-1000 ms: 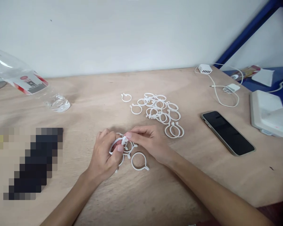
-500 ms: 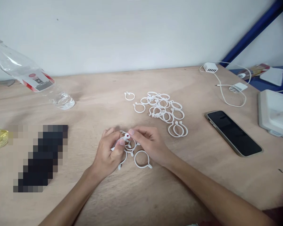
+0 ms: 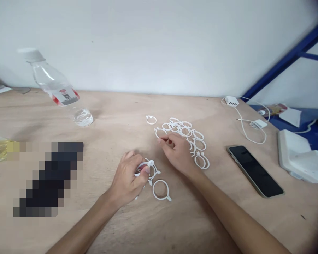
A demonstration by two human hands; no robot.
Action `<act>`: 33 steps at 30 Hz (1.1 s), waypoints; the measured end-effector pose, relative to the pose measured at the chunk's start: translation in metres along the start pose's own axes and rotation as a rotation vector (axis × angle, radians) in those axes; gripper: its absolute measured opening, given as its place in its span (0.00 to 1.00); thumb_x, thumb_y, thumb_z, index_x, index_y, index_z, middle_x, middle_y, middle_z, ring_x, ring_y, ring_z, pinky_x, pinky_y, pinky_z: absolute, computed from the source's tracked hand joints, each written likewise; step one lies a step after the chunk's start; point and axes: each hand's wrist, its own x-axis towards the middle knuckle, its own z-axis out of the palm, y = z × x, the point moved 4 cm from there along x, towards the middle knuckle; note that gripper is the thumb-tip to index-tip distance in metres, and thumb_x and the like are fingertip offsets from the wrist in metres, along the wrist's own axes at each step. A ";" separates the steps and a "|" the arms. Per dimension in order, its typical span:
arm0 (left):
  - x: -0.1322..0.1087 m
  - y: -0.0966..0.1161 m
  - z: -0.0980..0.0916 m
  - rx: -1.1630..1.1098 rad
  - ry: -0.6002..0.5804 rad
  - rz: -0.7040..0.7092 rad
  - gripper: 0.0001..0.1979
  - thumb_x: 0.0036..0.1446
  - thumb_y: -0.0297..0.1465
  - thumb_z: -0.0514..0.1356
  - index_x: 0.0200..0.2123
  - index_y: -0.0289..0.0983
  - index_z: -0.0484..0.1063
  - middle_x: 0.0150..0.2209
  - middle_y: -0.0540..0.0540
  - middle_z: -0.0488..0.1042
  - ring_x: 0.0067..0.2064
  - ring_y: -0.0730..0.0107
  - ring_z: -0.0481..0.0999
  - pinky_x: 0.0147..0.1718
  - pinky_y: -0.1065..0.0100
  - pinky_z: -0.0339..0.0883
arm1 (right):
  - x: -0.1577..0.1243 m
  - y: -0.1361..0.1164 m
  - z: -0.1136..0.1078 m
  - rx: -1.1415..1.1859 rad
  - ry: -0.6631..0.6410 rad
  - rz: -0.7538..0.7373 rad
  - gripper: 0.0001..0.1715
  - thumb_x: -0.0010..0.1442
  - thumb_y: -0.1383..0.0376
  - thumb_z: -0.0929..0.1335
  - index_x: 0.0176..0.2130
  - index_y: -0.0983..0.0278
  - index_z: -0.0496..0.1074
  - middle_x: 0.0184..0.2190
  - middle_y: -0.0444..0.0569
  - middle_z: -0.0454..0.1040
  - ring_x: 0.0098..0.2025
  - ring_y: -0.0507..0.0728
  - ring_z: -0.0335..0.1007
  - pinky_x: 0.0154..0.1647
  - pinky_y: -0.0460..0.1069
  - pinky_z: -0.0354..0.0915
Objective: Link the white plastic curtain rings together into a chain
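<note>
My left hand [image 3: 129, 178] is closed on a small bunch of joined white plastic rings [image 3: 149, 168] just above the wooden table [image 3: 148, 225]. One more white ring [image 3: 161, 190] lies flat beside that bunch, to its right. My right hand [image 3: 176, 151] has reached up to the near left edge of a pile of loose white rings [image 3: 189, 137]; its fingertips pinch at a ring [image 3: 160, 132] there. A single ring [image 3: 151, 120] lies apart at the pile's far left.
A clear plastic water bottle [image 3: 59, 91] stands at the back left. A dark phone [image 3: 255, 170] lies face up at the right. Behind it are a white charger with cable [image 3: 231, 101] and a white box [image 3: 298, 155]. A blurred dark patch [image 3: 47, 176] covers the left.
My right hand has let go of the bunch and moved up and right to the loose pile. The left hand keeps the bunch. The camera has tilted up.
</note>
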 end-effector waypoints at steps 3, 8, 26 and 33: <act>0.000 0.001 -0.002 0.044 0.034 -0.033 0.15 0.61 0.38 0.49 0.24 0.38 0.64 0.24 0.49 0.68 0.32 0.64 0.63 0.35 0.60 0.59 | 0.018 0.009 0.006 -0.347 -0.001 -0.141 0.11 0.59 0.65 0.66 0.40 0.63 0.76 0.35 0.53 0.74 0.43 0.62 0.66 0.47 0.56 0.61; -0.001 0.005 -0.005 0.080 0.129 -0.033 0.10 0.58 0.34 0.55 0.35 0.37 0.75 0.31 0.45 0.72 0.37 0.62 0.65 0.41 0.59 0.62 | 0.018 0.006 0.017 -0.474 0.004 -0.245 0.11 0.61 0.66 0.64 0.34 0.63 0.76 0.32 0.53 0.74 0.41 0.62 0.65 0.44 0.56 0.60; -0.001 -0.001 -0.008 -0.064 0.098 -0.103 0.18 0.66 0.39 0.46 0.44 0.38 0.72 0.36 0.45 0.75 0.40 0.61 0.68 0.43 0.57 0.62 | -0.053 -0.038 0.021 0.497 -0.159 0.049 0.09 0.61 0.62 0.66 0.32 0.62 0.74 0.26 0.44 0.73 0.30 0.53 0.66 0.33 0.49 0.62; -0.002 -0.010 -0.008 -0.304 0.124 -0.249 0.20 0.63 0.44 0.49 0.41 0.35 0.72 0.35 0.45 0.73 0.38 0.63 0.73 0.38 0.64 0.66 | -0.052 -0.041 0.019 0.670 -0.228 0.107 0.09 0.59 0.63 0.67 0.35 0.62 0.76 0.30 0.46 0.76 0.32 0.53 0.69 0.34 0.48 0.64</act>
